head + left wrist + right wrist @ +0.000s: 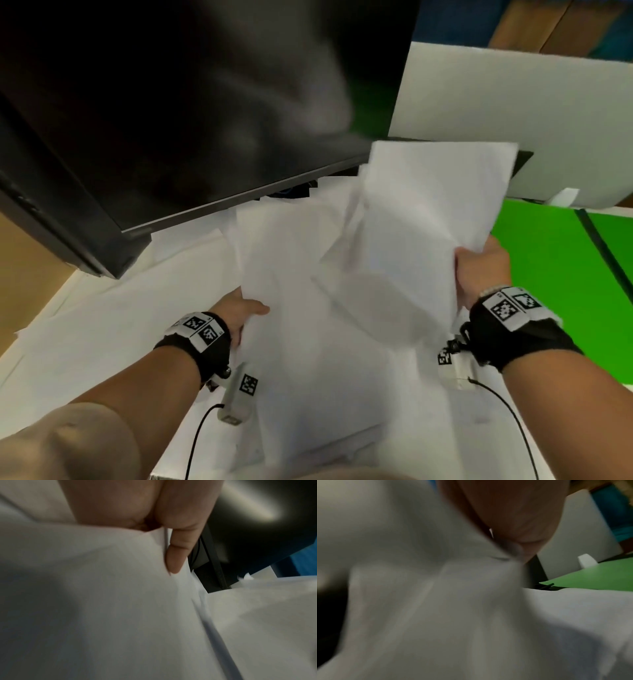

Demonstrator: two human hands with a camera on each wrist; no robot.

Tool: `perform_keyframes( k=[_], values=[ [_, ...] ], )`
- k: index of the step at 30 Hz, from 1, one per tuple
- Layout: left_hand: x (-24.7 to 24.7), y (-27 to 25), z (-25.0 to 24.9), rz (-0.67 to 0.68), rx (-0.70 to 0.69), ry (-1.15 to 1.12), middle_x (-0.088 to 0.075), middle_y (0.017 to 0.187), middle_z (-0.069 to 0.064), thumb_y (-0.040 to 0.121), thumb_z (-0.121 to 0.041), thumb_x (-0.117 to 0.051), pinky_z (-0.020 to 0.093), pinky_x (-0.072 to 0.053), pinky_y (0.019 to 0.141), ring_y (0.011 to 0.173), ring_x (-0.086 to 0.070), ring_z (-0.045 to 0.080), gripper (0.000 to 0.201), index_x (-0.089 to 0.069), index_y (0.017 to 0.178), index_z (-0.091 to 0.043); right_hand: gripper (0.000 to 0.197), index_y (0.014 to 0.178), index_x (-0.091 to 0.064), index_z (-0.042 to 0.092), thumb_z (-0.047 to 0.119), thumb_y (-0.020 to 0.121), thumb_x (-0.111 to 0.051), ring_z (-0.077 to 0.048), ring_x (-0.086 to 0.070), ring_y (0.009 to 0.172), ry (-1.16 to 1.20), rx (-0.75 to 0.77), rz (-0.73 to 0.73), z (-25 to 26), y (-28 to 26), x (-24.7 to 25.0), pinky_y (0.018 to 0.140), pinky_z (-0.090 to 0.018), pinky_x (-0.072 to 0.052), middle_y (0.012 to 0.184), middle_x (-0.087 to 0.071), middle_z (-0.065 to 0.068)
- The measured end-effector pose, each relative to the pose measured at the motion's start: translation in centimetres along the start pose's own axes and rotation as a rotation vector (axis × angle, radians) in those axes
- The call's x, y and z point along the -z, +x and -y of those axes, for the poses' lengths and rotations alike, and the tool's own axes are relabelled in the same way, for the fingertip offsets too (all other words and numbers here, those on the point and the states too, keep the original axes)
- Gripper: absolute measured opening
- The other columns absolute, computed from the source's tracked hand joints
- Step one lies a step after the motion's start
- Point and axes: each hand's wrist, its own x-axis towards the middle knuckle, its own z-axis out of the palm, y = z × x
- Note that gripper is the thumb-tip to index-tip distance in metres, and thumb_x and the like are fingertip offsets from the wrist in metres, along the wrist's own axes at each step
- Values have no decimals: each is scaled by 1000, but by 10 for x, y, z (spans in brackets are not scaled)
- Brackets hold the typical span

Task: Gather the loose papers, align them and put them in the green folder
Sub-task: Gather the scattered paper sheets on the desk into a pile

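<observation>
A loose bundle of white papers (359, 260) is lifted off the white table, sheets fanned and uneven. My left hand (239, 308) holds the bundle's left edge, thumb on top; in the left wrist view the thumb (176, 555) presses on the papers (102, 601). My right hand (479, 270) grips the right edge, and a sheet stands up above it. The right wrist view is blurred, with papers (436, 601) under the hand. The green folder (555, 274) lies open flat on the table to the right, also in the right wrist view (599, 577).
A black monitor (171, 120) leans over the table at the back left. A white panel (513, 113) stands behind the folder. More white sheets (102, 342) lie flat on the table to the left and under the bundle. Cables run from both wrists.
</observation>
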Motion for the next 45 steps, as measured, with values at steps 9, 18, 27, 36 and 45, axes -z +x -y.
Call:
perform_keyframes(
  k=[9,18,27,36,45],
  values=[
    [-4,5,4,-11,-51,-15,-60,120,24,78,18,-55,55,-44,97,109,-57,40,46,-54,120,-1,9,86,-59,20,26,80,-61,6,-62,65,245,215,-153,97,20,64,54,-12,-46,84,-63,7],
    [-4,3,3,-20,-3,-106,-60,116,18,85,-9,-62,55,-43,98,105,-58,37,51,-45,133,-4,31,117,-60,8,4,87,-51,-16,-63,93,-90,157,179,40,-9,1,70,-16,-44,108,-65,-9],
    [-7,4,3,-19,-36,-20,-68,114,11,52,-41,-84,51,-46,98,104,-63,32,77,-58,119,-12,40,132,-45,8,9,91,-46,-27,-53,115,-387,20,653,-24,-48,-66,86,-20,-35,128,-56,-13],
    [-9,16,11,-83,-83,71,-70,101,16,69,2,-75,47,-52,89,94,-65,33,30,-63,93,-12,51,133,-46,6,27,88,-57,-29,-50,122,-629,-153,533,-40,-14,-44,95,-28,-40,136,-50,-12],
    [-11,14,11,-89,-97,42,-69,101,21,60,2,-77,52,-51,90,95,-65,39,35,-65,90,-11,40,121,-53,1,26,91,-50,-27,-51,117,-743,-226,522,-44,10,-35,97,-29,-38,131,-52,-13]
  ],
)
